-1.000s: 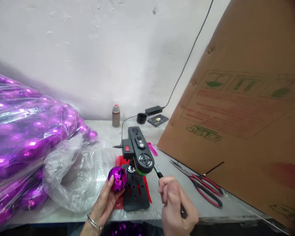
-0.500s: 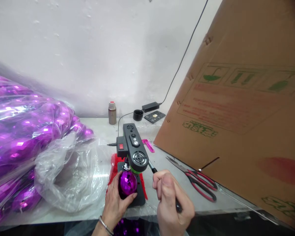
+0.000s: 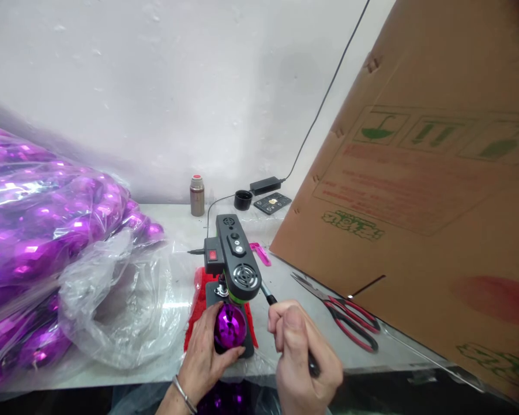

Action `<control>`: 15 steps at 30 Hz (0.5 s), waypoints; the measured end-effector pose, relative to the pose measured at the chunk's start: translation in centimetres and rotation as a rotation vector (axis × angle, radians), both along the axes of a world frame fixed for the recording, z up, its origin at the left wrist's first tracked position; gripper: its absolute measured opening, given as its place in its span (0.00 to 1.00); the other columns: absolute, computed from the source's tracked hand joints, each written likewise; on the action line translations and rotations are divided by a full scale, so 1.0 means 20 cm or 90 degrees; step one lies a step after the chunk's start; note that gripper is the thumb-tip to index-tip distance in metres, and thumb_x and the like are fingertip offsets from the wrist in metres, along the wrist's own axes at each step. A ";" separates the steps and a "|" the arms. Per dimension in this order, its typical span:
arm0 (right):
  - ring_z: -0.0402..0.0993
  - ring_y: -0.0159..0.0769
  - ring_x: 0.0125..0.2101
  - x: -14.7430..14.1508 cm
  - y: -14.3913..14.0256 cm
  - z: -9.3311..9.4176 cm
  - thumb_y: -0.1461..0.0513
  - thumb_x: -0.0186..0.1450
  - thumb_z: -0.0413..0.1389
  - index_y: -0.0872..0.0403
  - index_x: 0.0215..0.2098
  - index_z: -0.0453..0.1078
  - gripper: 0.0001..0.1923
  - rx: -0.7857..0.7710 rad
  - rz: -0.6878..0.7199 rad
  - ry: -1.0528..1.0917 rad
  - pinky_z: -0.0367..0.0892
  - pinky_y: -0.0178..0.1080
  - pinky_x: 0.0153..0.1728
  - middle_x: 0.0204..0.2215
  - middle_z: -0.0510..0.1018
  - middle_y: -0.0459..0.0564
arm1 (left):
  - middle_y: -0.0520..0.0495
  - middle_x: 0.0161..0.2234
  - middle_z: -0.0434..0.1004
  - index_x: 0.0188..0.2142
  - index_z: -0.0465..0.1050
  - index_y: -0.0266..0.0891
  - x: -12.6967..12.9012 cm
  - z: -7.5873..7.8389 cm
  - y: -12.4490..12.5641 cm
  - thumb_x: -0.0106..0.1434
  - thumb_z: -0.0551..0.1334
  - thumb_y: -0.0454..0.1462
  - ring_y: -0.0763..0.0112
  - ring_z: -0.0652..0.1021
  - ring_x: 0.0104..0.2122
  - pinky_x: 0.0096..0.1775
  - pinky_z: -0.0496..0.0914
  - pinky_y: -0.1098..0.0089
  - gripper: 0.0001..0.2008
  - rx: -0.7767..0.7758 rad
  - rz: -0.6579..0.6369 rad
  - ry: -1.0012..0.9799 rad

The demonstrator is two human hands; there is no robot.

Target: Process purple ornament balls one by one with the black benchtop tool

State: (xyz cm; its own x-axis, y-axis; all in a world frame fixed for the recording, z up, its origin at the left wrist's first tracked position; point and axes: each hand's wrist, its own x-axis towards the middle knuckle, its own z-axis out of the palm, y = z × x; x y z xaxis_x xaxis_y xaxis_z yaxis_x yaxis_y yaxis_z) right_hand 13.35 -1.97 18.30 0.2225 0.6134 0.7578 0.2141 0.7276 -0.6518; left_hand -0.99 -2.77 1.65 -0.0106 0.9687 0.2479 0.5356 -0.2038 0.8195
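A shiny purple ball ornament (image 3: 230, 327) rests in my left hand (image 3: 203, 346), whose fingers and thumb curve round its left and lower sides. It sits just below the head of a small black press-like machine (image 3: 237, 253) with a red switch on its side. My right hand (image 3: 307, 357) is closed round the black handle of a lever (image 3: 267, 294) that comes out of the machine's right side. Under the machine's black base lies a red cloth (image 3: 196, 314). More purple ornaments (image 3: 225, 397) show below the table edge.
Clear plastic bags of purple ornaments (image 3: 69, 219) cover the left. To the right lie scissors (image 3: 346, 311) by a large cardboard box (image 3: 398, 190). Behind the machine are a bottle (image 3: 197, 197), a black cup (image 3: 243, 200), a power adapter (image 3: 265, 185) and a pink plastic piece (image 3: 260, 253).
My left hand has shifted the purple ball slightly toward me and to the right, out from under the machine head. My right hand stays on the lever.
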 end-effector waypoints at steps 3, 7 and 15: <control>0.65 0.28 0.24 0.00 0.00 -0.01 0.70 0.77 0.49 0.52 0.27 0.61 0.19 0.005 -0.002 0.001 0.61 0.33 0.24 0.22 0.63 0.42 | 0.31 0.57 0.79 0.63 0.68 0.36 0.03 0.00 0.06 0.56 0.72 0.43 0.38 0.79 0.57 0.59 0.73 0.35 0.37 -0.003 0.047 0.021; 0.64 0.27 0.23 0.01 0.00 -0.02 0.70 0.77 0.49 0.53 0.27 0.62 0.19 0.013 -0.004 0.000 0.60 0.32 0.24 0.22 0.64 0.41 | 0.33 0.54 0.80 0.60 0.70 0.36 0.07 -0.01 0.12 0.52 0.72 0.45 0.38 0.80 0.55 0.58 0.73 0.36 0.37 0.001 0.078 -0.001; 0.63 0.27 0.22 -0.04 0.00 -0.09 0.69 0.77 0.49 0.53 0.25 0.58 0.22 0.053 -0.048 0.053 0.58 0.32 0.22 0.19 0.60 0.41 | 0.34 0.54 0.80 0.60 0.70 0.37 0.10 -0.02 0.12 0.50 0.72 0.43 0.38 0.79 0.57 0.61 0.70 0.35 0.38 0.000 0.087 -0.013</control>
State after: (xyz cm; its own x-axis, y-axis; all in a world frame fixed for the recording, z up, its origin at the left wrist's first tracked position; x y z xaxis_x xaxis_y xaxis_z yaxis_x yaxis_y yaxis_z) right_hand 12.61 -2.03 16.40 0.3295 0.5284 0.7825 0.2176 0.7639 -0.6075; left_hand 0.97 -0.39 1.20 -0.1468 0.9579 0.2467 0.5419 -0.1307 0.8302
